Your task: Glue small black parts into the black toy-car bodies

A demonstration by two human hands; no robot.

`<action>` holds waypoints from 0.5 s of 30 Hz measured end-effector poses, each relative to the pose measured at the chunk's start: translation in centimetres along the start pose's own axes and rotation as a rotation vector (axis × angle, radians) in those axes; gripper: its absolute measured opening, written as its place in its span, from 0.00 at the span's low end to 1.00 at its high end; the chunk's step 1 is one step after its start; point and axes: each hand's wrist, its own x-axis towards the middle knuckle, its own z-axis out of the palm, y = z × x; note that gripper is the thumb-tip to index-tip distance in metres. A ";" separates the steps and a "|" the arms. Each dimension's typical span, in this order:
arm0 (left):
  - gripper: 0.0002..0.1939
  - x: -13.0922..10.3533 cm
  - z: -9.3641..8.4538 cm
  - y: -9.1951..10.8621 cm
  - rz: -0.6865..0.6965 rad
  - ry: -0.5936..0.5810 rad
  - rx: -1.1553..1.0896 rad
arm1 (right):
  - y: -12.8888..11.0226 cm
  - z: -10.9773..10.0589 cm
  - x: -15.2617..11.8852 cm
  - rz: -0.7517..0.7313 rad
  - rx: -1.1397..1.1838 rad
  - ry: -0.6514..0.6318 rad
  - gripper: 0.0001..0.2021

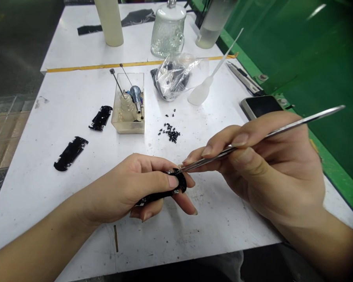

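Note:
My left hand point(141, 176) is closed round a black toy car chassis point(155, 196), thumb on top and fingers beneath. The chassis has small shiny metal bits along its sides. In my right hand point(270, 168) slim metal tweezers point(214, 157) are gripped like a pen. Their tip touches the rounded end of the chassis, just beyond my left thumb; whether a tiny part sits between the points cannot be made out. A small pile of tiny black parts point(172, 135) lies on the table beyond my hands. Two similar black chassis plates, one nearer point(70, 154) and one farther point(101, 118), rest at the left.
A clear plastic box point(128, 127) holds a small bottle and thin tools. Behind the pile are a plastic bag point(172, 78) of dark parts and a white long-nozzled bottle point(200, 92). A phone point(260, 106) lies by the green partition point(282, 51). A glass jar point(168, 33) stands farther back.

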 end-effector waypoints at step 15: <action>0.11 0.2 0.1 0.1 0.001 0.007 -0.036 | 0.2 0.0 0.0 -0.017 -0.068 -0.020 0.06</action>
